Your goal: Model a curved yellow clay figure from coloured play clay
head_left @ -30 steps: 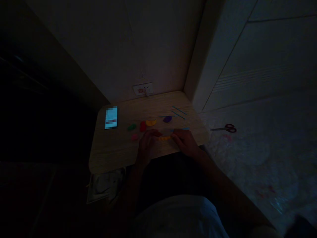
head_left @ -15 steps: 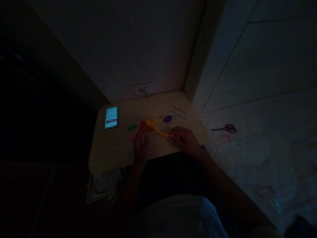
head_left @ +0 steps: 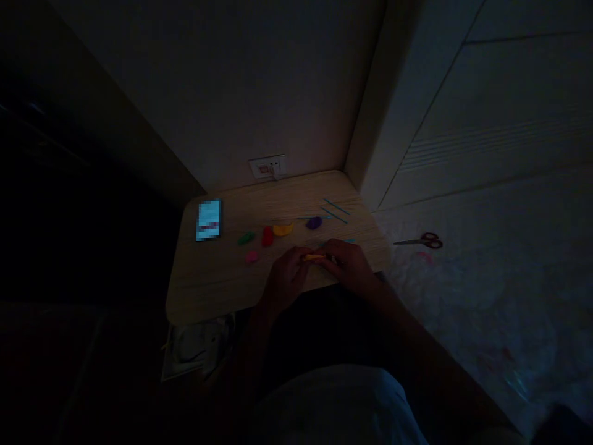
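Observation:
Close together at the table's front edge, my left hand [head_left: 285, 278] and my right hand [head_left: 348, 262] both have their fingers closed on a short orange strip of what looks like modelling clay [head_left: 314, 256]. Fingers hide its ends. Beyond them lies a yellow crescent-shaped piece [head_left: 283, 230], with a red piece [head_left: 267, 236] beside it. To the left are a green lump [head_left: 246, 238] and a small pink piece [head_left: 251, 256]. A purple lump [head_left: 314, 223] sits behind my right hand.
Thin blue sticks [head_left: 336, 206] lie at the back right of the wooden table [head_left: 199, 278]. A lit phone [head_left: 208, 219] is at the left. Scissors [head_left: 428, 240] rest on the floor at the right. A wall socket [head_left: 269, 167] is behind. The room is dim.
My left hand has moved right, close to my right hand. The long orange strand that stretched between them now shows only as a short strip. The red and pink pieces are uncovered.

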Tool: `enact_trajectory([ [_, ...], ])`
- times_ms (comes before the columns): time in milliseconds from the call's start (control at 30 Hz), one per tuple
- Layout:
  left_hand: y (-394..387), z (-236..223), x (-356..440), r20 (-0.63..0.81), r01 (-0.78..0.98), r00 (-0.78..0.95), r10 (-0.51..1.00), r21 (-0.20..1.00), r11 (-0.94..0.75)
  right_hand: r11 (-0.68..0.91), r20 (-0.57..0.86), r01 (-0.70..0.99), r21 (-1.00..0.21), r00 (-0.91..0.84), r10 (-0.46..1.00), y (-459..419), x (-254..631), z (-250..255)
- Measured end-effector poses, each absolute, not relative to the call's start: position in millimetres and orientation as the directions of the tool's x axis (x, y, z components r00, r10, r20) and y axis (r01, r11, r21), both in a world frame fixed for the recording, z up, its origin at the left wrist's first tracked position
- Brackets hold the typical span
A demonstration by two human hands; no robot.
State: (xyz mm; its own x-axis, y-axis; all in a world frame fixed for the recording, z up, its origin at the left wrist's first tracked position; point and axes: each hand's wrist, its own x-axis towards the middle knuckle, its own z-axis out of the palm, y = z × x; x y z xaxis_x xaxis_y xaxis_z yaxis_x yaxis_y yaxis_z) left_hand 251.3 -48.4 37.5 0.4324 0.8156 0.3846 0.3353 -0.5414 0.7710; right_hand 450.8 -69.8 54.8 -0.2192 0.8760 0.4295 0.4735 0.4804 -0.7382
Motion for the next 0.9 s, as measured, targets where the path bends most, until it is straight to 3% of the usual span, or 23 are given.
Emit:
enact_trajectory([
  [167,-55.9,50.6,253.1,0.311,0.261,0.433,0.846,0.855,-0.448,0.348,0.350,0.354,-0.868,-0.061,0.935,-75.3,448.4,51.3],
  [400,-60.3,60.9,256.3,0.254,0.197,0.422,0.870,0.911,-0.361,0.234,0.231,0.058,-0.970,-0.064,0.971,-79.6,445.8,53.7],
  [733,-63.0,63.9,254.4,0.294,0.176,0.450,0.844,0.897,-0.406,0.045,0.074,-0.183,-0.982,-0.153,0.985,-78.0,448.7,61.5],
  [900,-64.9,71.9,256.2,0.334,0.186,0.463,0.821,0.869,-0.458,0.019,0.051,-0.200,-0.980,-0.157,0.986,-76.0,446.1,60.5],
])
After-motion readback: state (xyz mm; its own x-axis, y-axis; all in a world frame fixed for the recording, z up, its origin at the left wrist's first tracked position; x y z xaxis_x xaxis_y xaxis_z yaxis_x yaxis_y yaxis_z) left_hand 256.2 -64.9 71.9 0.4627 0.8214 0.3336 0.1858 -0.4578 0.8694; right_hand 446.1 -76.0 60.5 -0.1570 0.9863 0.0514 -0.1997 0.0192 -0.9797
